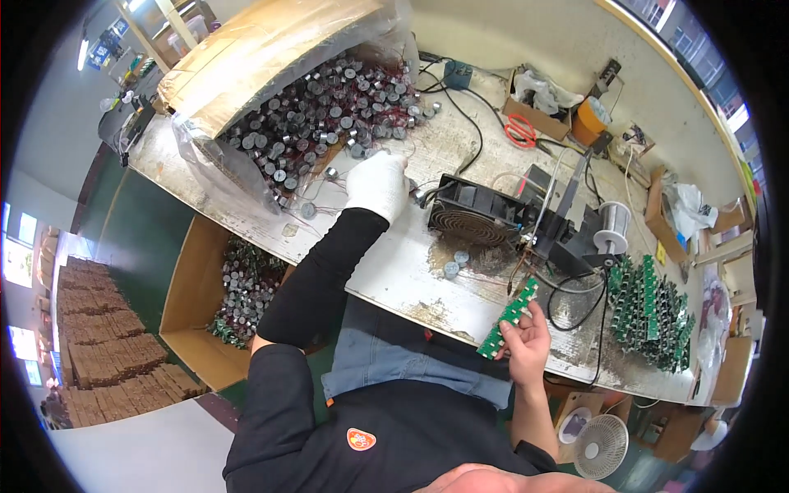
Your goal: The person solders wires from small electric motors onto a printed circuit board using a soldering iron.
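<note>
My left hand (378,187), in a white glove and with a black sleeve above it, is over the bench at the near edge of a heap of small round metal parts with thin red wires (329,115). Its fingers are curled in, and what they hold, if anything, is hidden. A strip of green circuit boards (508,319) is gripped in my bare right hand (526,341), between thumb and fingers. The strip slants up toward a soldering stand (559,238) with a solder spool (612,226). Two loose round parts (451,269) lie left of the strip.
A black fan (472,212) stands mid-bench beside the stand. Stacked green boards (649,316) are at the right. Red-handled scissors (520,131), cables and a cardboard box (538,115) lie behind. A carton of round parts (193,304) sits below the bench at left.
</note>
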Action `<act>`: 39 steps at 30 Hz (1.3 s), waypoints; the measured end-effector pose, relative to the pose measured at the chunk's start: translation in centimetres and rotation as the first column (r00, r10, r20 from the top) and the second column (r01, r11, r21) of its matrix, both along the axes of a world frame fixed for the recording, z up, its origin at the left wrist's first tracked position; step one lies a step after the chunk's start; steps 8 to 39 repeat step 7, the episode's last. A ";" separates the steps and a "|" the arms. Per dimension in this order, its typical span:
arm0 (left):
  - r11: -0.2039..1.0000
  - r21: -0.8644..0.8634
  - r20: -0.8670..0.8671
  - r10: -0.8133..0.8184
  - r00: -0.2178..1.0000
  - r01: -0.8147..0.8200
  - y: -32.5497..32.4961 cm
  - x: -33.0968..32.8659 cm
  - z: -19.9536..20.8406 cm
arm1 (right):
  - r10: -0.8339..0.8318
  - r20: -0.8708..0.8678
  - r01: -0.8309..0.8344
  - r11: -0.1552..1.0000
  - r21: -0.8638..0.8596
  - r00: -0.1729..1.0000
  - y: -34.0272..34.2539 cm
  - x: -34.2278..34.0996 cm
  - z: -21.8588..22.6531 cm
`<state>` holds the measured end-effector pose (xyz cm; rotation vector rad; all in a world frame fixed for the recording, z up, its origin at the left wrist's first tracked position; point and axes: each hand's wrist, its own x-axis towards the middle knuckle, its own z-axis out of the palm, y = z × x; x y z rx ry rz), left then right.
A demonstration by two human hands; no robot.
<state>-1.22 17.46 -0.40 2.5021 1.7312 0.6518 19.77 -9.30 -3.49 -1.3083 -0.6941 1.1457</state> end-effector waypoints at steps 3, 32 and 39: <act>0.998 0.018 0.036 -0.057 0.998 0.056 0.3 -0.1 -0.3 | -0.004 -0.013 0.004 1.000 -0.006 1.000 -0.1 0.1 -0.1; 0.992 0.079 0.335 -0.124 0.934 0.103 -0.9 0.2 0.0 | 0.007 -0.017 -0.007 1.000 0.000 1.000 -0.1 0.3 0.0; 0.992 0.079 0.335 -0.124 0.934 0.103 -0.9 0.2 0.0 | 0.007 -0.017 -0.007 1.000 0.000 1.000 -0.1 0.3 0.0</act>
